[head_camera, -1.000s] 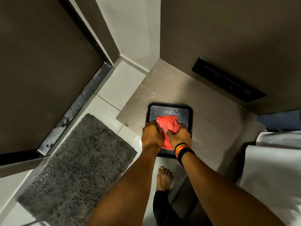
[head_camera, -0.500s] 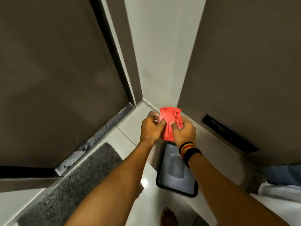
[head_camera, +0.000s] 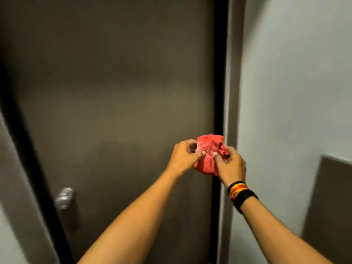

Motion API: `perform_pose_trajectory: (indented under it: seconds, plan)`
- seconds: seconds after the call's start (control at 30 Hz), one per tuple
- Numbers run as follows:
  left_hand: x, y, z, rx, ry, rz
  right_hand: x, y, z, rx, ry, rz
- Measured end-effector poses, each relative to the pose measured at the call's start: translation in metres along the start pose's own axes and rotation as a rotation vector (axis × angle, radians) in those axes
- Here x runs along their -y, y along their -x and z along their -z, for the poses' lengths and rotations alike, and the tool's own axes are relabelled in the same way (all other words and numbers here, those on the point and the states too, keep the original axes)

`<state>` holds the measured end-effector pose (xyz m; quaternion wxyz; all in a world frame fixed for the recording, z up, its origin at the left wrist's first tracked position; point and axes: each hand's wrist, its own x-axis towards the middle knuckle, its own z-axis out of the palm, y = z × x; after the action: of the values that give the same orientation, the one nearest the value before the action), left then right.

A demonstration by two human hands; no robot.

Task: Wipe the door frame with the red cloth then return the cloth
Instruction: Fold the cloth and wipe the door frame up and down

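txt: none legible | labels/brands/nos.: none

Both arms outstretched, left hand point(head_camera: 183, 155) and right hand point(head_camera: 230, 164) pinched.

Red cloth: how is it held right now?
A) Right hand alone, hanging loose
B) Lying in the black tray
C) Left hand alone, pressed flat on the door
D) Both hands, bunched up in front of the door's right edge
D: the red cloth is bunched between the left hand and the right hand, raised in front of the dark door frame.
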<state>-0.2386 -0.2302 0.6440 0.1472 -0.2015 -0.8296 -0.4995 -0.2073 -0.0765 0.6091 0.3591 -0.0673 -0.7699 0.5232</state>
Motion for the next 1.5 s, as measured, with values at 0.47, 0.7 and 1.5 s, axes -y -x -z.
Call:
perform_pose_trajectory:
  seconds: [0.47, 0.7, 1.5]
  plan:
    - [-0.02, 0.135, 0.465, -0.484, -0.302, 0.052, 0.344, 0.167, -0.258, 0.425, -0.473, 0.339]
    - [0.071, 0.188, 0.515, -0.438, -0.629, 0.35, 0.316, 0.266, -0.352, 0.421, -0.378, 0.484]
    - [0.154, 0.097, 0.627, -0.921, -1.203, -0.239, 0.257, 0.295, -0.513, 0.078, 0.179, 0.941]
